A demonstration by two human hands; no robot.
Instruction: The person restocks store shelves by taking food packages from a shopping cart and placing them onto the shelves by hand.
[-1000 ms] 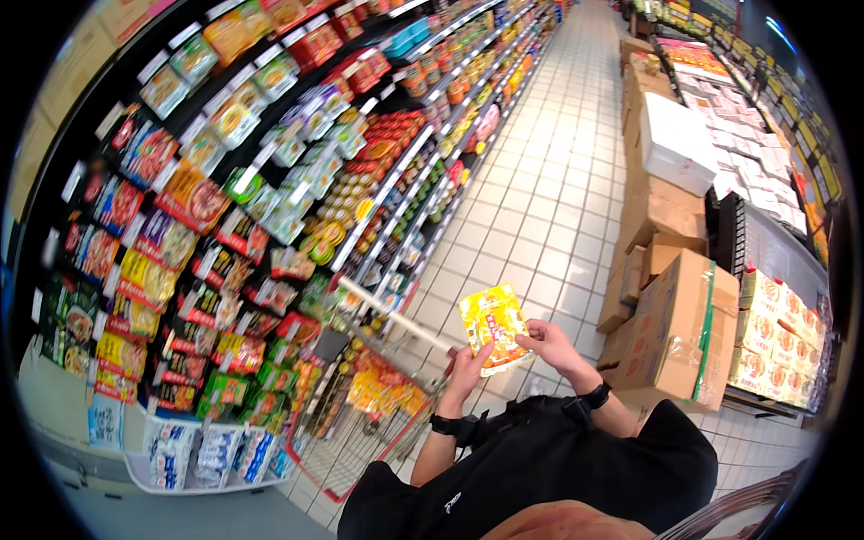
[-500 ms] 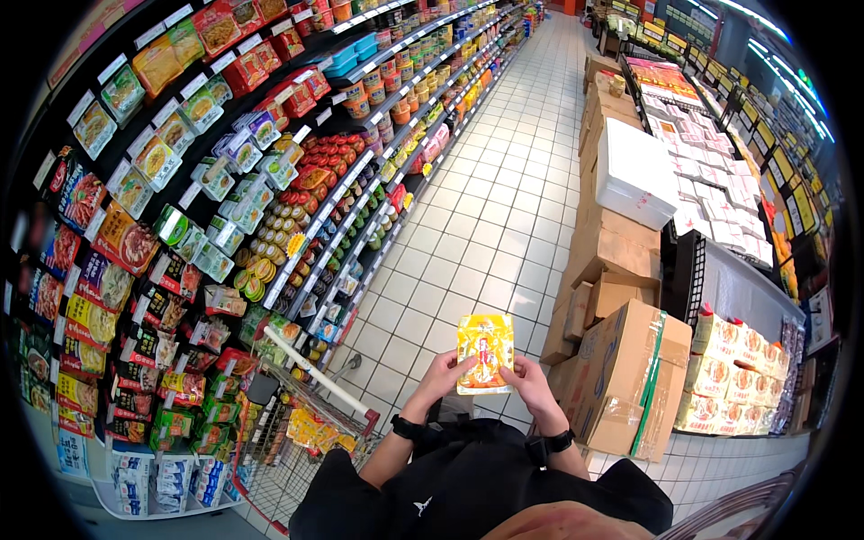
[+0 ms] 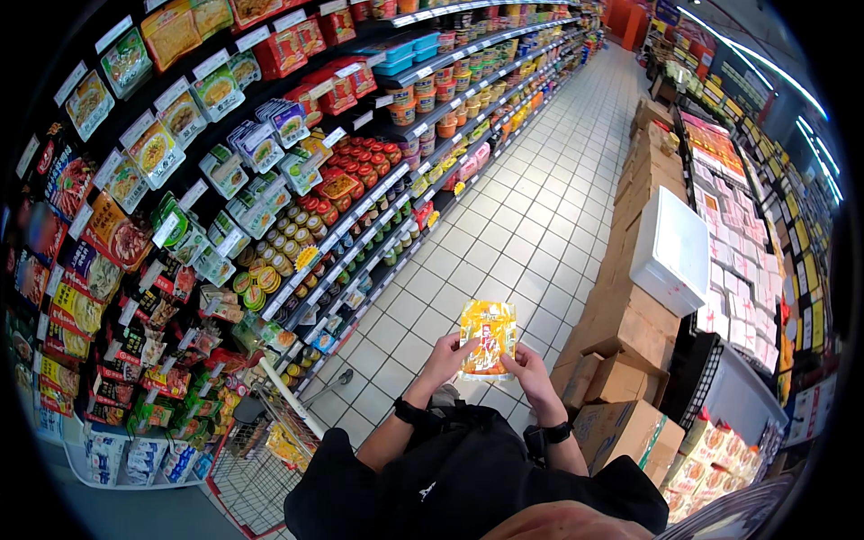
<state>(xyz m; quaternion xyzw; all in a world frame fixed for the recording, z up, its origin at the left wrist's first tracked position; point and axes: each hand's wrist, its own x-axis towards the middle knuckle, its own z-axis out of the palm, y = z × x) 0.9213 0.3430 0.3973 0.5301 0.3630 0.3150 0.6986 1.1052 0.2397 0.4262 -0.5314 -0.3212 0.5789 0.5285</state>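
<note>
A flat yellow food packet (image 3: 488, 338) with red print is held upright in front of my body. On its left edge my left hand (image 3: 447, 358) is closed, thumb across the front. My right hand (image 3: 527, 370) pinches the lower right corner, its thumb also on the front face. Each wrist wears a dark band. Left of me stands a wire shopping cart (image 3: 254, 472) with a pale handle bar (image 3: 292, 396). Similar yellow packets (image 3: 285, 446) lie in the cart, partly hidden by my sleeve.
Shelves on the left carry hanging packets (image 3: 158, 153), jars (image 3: 286, 247) and noodle cups (image 3: 401, 106). Cardboard boxes (image 3: 621, 430) line the right side, with a white foam box (image 3: 668, 252) on top. A tiled aisle floor (image 3: 504, 225) runs between them.
The view has turned left, so the shelves and boxes sit further right in the picture. Both hands keep hold of the yellow packet, whose front now catches more glare.
</note>
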